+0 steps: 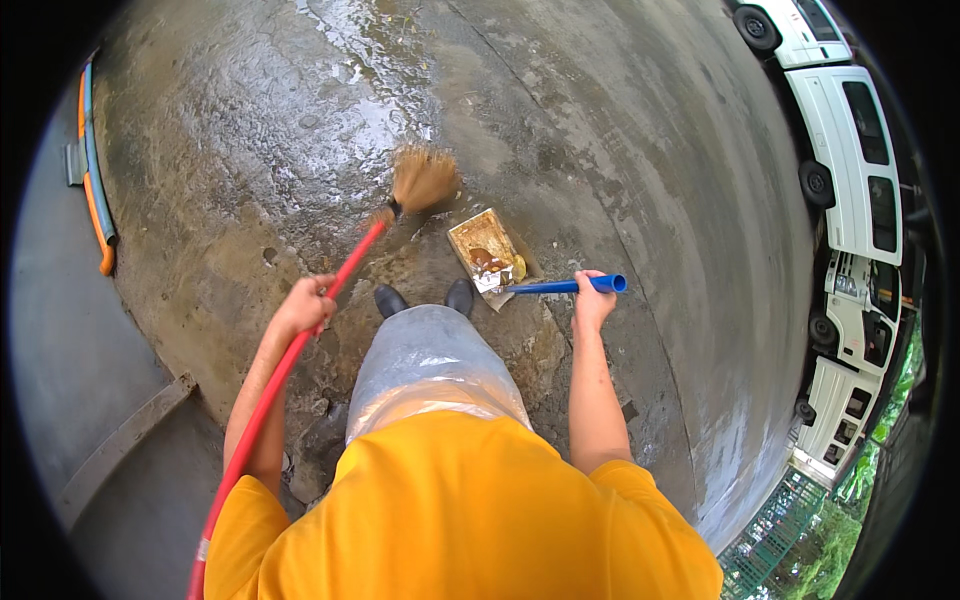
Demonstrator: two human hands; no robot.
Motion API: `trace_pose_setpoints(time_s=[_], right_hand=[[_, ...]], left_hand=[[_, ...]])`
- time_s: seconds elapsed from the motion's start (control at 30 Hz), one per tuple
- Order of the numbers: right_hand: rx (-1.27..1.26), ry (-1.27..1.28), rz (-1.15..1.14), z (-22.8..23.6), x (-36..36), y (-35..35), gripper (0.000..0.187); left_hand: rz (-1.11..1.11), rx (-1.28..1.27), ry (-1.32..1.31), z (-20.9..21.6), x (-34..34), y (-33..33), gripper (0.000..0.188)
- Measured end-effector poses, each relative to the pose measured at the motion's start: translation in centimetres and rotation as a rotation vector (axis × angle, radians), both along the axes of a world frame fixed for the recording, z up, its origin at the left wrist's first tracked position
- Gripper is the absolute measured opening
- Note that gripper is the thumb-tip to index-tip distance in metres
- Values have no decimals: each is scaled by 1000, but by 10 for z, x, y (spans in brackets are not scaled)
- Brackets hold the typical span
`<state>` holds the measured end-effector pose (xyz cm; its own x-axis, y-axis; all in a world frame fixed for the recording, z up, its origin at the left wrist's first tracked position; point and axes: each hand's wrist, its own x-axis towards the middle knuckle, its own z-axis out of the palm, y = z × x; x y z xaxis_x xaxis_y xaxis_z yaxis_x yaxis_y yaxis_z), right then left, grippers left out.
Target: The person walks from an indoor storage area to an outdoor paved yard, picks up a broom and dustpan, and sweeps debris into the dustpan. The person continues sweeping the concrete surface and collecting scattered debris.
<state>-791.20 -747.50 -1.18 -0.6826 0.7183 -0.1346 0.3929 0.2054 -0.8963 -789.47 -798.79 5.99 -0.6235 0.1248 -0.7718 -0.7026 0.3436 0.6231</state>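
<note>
My left hand (305, 304) is wrapped round the long red handle of a broom (425, 178). Its straw bristles rest on the wet concrete ahead of me, fanned to the right. In my right hand (592, 303) is the blue tube handle of a dustpan (478, 240), gripped near its open end. The pan is worn and rust-stained, and lies by my right boot with its mouth toward the broom side. Some litter (497, 274), brown, yellow and silvery white, sits in the pan near the handle; its kinds I cannot make out.
My dark boots (460, 297) stand on rough, puddled concrete (300, 120). A grey wall with an orange and blue pipe (97, 195) and a low concrete ledge (125, 445) bound the left. White vans (850, 155) are parked along the far right, with a green metal fence (775, 530) behind.
</note>
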Motion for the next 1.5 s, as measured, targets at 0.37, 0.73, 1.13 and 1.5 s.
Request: trace_pose_setpoints(time_s=[0.37, 0.73, 1.13, 1.5], right_hand=[[54, -3, -51, -2, 14, -8, 16], [31, -9, -15, 13, 14, -8, 14], [-160, -28, 283, 93, 20, -29, 18], [-40, 168, 1041, 58, -36, -74, 17]], left_hand=[[-199, -55, -77, 129, 6, -19, 66], [-293, 110, -158, 21, 81, 67, 65], [742, 423, -208, 149, 248, 38, 62], [1564, 386, 291, 104, 383, 107, 61]])
